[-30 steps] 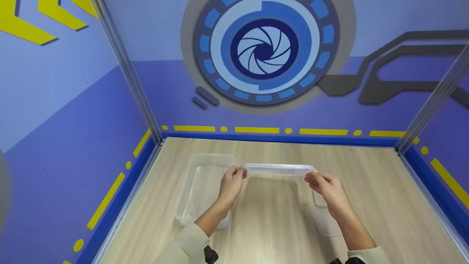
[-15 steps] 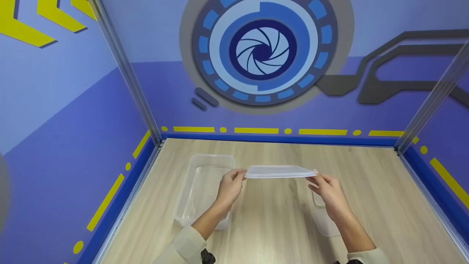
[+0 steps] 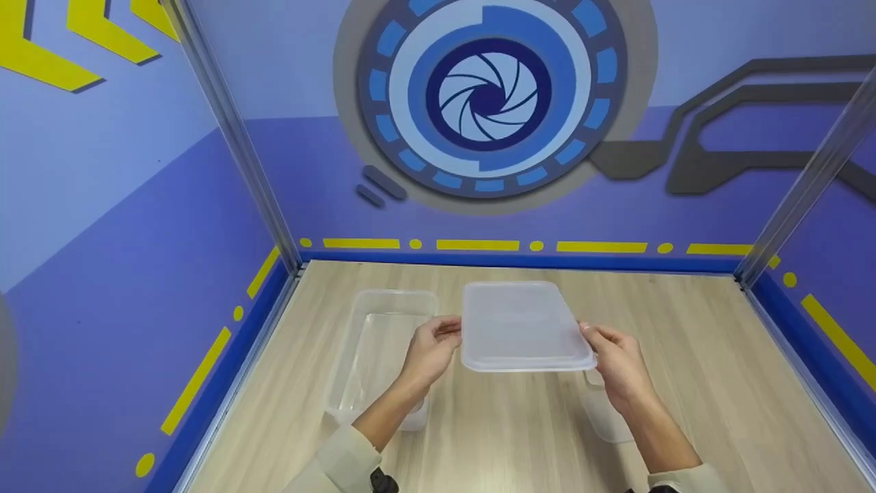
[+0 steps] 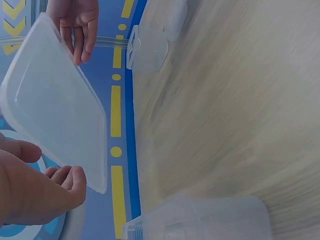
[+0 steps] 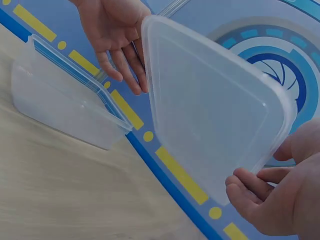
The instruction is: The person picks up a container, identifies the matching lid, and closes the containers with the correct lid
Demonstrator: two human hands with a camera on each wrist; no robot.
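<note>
A frosted, translucent plastic lid (image 3: 520, 325) with rounded corners is held above the table, its upper face turned toward the head camera. My right hand (image 3: 619, 363) pinches its right edge, thumb on top and fingers below. At the opposite edge, my left hand (image 3: 431, 349) has loosely bent fingers close against the rim; in the right wrist view these fingers (image 5: 132, 65) look extended and relaxed. Left of the lid stands a clear rectangular food container (image 3: 342, 383) without a cover, partly hidden by my left forearm.
Beneath my right hand lies a small translucent lid-like piece (image 3: 608, 418), partly covered. Beyond it in the left wrist view is a small clear container (image 4: 147, 50). The wooden tabletop (image 3: 718, 370) is bounded by blue-purple panels (image 3: 274, 164) and metal posts.
The lid has tipped from nearly edge-on until its broad face shows, its near edge lowering. The left fingers have loosened at the rim. Both containers on the table stay put.
</note>
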